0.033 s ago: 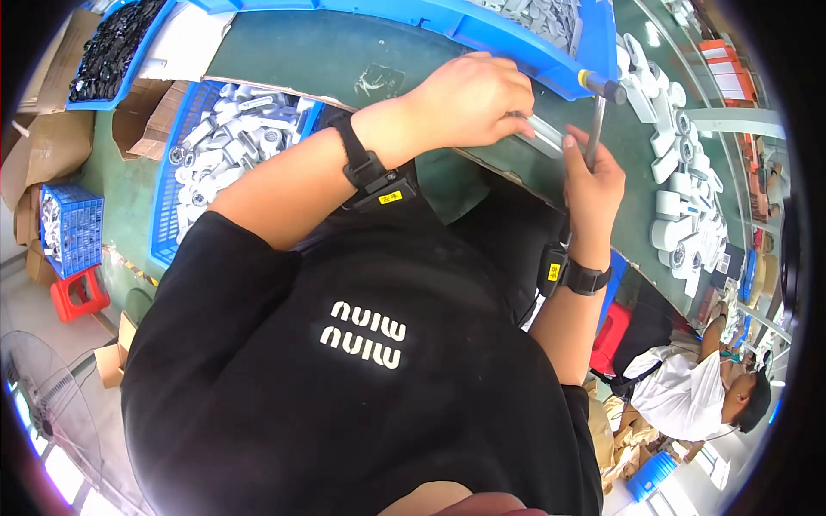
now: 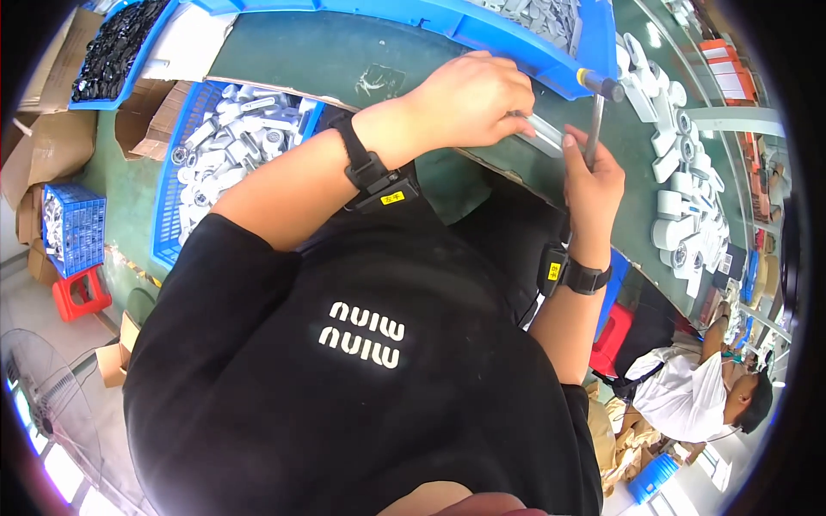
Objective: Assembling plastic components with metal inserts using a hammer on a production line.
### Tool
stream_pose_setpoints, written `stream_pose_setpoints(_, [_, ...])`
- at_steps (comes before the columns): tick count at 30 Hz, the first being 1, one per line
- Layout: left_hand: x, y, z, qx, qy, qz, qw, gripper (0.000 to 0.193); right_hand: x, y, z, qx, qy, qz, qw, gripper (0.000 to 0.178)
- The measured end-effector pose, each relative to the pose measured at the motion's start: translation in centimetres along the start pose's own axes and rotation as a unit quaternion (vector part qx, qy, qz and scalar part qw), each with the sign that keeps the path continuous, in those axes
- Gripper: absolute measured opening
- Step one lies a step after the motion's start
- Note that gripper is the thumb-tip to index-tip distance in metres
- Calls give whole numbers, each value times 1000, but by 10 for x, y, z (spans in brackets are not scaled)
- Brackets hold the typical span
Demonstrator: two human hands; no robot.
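My left hand is closed, fingertips pinching the near end of a long pale grey part over the green bench. The far end of that part reaches toward my right thumb; whether the thumb touches it I cannot tell. Wrapped round the metal shaft of a small hammer is my right hand. The hammer stands head up, with one yellowish face and one dark face, beside the corner of a blue bin. Its lower handle is mostly hidden by my hand and wrist.
Grey parts fill the blue bin ahead. A blue crate of white-grey parts stands by my left forearm, a tray of black pieces beyond. White housings are piled along the right. A person in a white shirt sits at lower right.
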State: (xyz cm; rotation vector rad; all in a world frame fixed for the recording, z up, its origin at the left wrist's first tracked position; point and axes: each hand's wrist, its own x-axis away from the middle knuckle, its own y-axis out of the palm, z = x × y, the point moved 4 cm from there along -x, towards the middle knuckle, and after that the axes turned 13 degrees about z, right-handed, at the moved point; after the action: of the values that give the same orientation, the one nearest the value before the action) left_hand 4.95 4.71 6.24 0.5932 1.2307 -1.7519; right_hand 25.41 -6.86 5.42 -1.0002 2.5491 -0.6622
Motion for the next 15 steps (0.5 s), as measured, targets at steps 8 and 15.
stream_pose_setpoints(8, [-9,14,35,-147,65,-8,987,16,7,-1,-10,24,-89,9,996,22])
stream_pose_setpoints(15, [-4,24,34,-120,36,-60,990,16,7,2,-10,19,-84,14,996,21])
